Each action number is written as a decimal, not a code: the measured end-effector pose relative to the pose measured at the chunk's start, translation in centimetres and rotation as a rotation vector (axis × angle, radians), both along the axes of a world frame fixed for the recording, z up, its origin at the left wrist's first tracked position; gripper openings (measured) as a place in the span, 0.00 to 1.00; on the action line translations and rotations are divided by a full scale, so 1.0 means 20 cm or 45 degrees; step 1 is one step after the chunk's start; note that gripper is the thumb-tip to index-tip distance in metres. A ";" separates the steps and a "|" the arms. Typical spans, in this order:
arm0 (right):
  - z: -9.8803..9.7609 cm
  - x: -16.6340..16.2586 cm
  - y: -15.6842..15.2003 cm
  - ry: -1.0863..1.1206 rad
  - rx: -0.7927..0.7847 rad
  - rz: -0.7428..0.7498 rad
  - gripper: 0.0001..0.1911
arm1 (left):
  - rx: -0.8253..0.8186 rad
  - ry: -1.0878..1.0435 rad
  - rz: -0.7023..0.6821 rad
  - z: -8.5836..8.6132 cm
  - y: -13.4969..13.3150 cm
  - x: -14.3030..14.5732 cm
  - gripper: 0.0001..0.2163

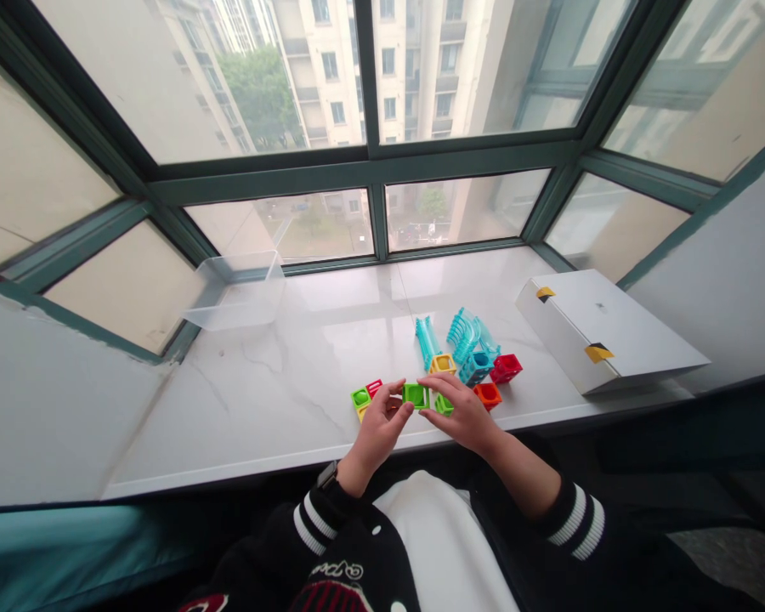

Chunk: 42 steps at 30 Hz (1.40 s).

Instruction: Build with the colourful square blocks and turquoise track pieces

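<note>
A green hollow toy cube (415, 395) is pinched between both hands over the marble window sill (274, 382). My left hand (379, 429) grips its left side with thumb and fingers. My right hand (462, 412) holds its right side and covers part of another green cube (444, 405). A small cluster of green, red and yellow pieces (364, 397) lies just left of my left hand. Behind the hands sit a yellow cube (442, 365), a blue cube (475, 367), a red cube (506, 368), an orange cube (488, 394) and turquoise ribbed track pieces (459, 333).
A clear plastic bin (239, 291) stands at the back left of the sill by the window. A white cardboard box (603, 329) with yellow-black tape lies at the right. Window frames close off the back; the sill's front edge runs just before my wrists.
</note>
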State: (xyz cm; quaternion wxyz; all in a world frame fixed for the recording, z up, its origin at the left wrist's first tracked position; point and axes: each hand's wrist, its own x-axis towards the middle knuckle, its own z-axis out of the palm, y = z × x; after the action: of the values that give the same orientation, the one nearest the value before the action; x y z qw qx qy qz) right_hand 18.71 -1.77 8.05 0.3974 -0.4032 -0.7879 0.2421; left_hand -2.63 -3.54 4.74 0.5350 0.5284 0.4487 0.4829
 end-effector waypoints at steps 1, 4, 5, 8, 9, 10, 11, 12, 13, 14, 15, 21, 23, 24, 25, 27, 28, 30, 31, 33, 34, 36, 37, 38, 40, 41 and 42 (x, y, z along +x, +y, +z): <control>0.00 0.00 0.00 -0.007 -0.002 0.004 0.23 | 0.015 0.026 -0.002 0.00 0.00 0.01 0.26; 0.00 0.02 0.00 -0.028 -0.009 0.020 0.23 | 0.044 0.076 -0.039 0.01 0.01 0.02 0.26; 0.00 0.03 0.00 -0.036 -0.011 0.026 0.23 | 0.052 0.086 -0.064 0.01 0.01 0.03 0.26; 0.01 0.08 0.00 -0.058 -0.013 0.021 0.23 | 0.074 0.142 -0.106 0.01 0.02 0.03 0.27; 0.03 0.11 0.00 -0.067 -0.011 0.012 0.23 | 0.076 0.170 -0.101 0.01 0.02 0.02 0.27; 0.04 0.14 0.00 -0.074 -0.005 -0.002 0.23 | 0.074 0.204 -0.090 0.01 0.02 0.02 0.26; 0.05 0.18 0.01 -0.079 0.001 -0.019 0.23 | 0.069 0.242 -0.080 0.00 0.03 0.01 0.26; 0.06 0.22 0.01 -0.084 0.007 -0.039 0.23 | 0.064 0.283 -0.075 -0.01 0.03 0.01 0.25; 0.07 0.27 0.01 -0.089 0.011 -0.065 0.23 | 0.063 0.327 -0.078 -0.02 0.03 0.01 0.24; 0.08 0.31 0.01 -0.098 0.011 -0.091 0.23 | 0.070 0.371 -0.087 -0.03 0.04 0.01 0.22; 0.09 0.35 0.01 -0.111 0.011 -0.119 0.23 | 0.081 0.413 -0.101 -0.04 0.04 0.02 0.22; 0.07 0.49 0.00 -0.203 0.007 -0.231 0.24 | 0.126 0.561 -0.218 -0.15 0.07 0.12 0.24; 0.06 0.50 -0.01 -0.209 0.005 -0.237 0.25 | 0.134 0.593 -0.239 -0.18 0.08 0.15 0.26; 0.05 0.50 -0.02 -0.208 0.001 -0.239 0.25 | 0.144 0.613 -0.248 -0.19 0.09 0.16 0.27; 0.05 0.49 -0.02 -0.207 -0.006 -0.236 0.25 | 0.161 0.634 -0.260 -0.20 0.11 0.17 0.28; 0.04 0.49 -0.02 -0.213 -0.029 -0.225 0.25 | 0.216 0.675 -0.285 -0.21 0.13 0.19 0.29; 0.04 0.48 -0.02 -0.221 -0.043 -0.216 0.25 | 0.250 0.696 -0.302 -0.22 0.14 0.19 0.30; 0.03 0.48 -0.02 -0.246 -0.073 -0.193 0.25 | 0.311 0.733 -0.335 -0.22 0.16 0.21 0.30; 0.02 0.48 -0.01 -0.259 -0.088 -0.180 0.25 | 0.332 0.748 -0.346 -0.23 0.17 0.22 0.31; 0.01 0.47 -0.01 -0.277 -0.113 -0.154 0.25 | 0.356 0.765 -0.347 -0.24 0.18 0.24 0.31; 0.00 0.46 0.00 -0.281 -0.120 -0.142 0.25 | 0.359 0.766 -0.339 -0.24 0.18 0.25 0.31; -0.02 0.45 0.01 -0.279 -0.123 -0.121 0.24 | 0.354 0.757 -0.320 -0.25 0.18 0.26 0.30; -0.03 0.44 0.01 -0.279 -0.122 -0.110 0.24 | 0.350 0.751 -0.312 -0.25 0.18 0.27 0.30; -0.04 0.43 0.02 -0.282 -0.121 -0.099 0.24 | 0.347 0.745 -0.303 -0.25 0.18 0.27 0.30; -0.06 0.41 0.02 -0.297 -0.125 -0.074 0.24 | 0.348 0.733 -0.273 -0.25 0.18 0.28 0.29; -0.06 0.40 0.03 -0.306 -0.131 -0.063 0.24 | 0.349 0.727 -0.258 -0.25 0.18 0.28 0.29; -0.07 0.40 0.03 -0.314 -0.139 -0.056 0.24 | 0.348 0.721 -0.246 -0.25 0.18 0.29 0.28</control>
State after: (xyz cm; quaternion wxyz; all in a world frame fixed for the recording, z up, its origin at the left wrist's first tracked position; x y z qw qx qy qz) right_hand 26.65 -1.16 6.72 0.2803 -0.4682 -0.8074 0.2244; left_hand 3.13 -0.01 -0.27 0.3566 0.7486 0.4586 0.3196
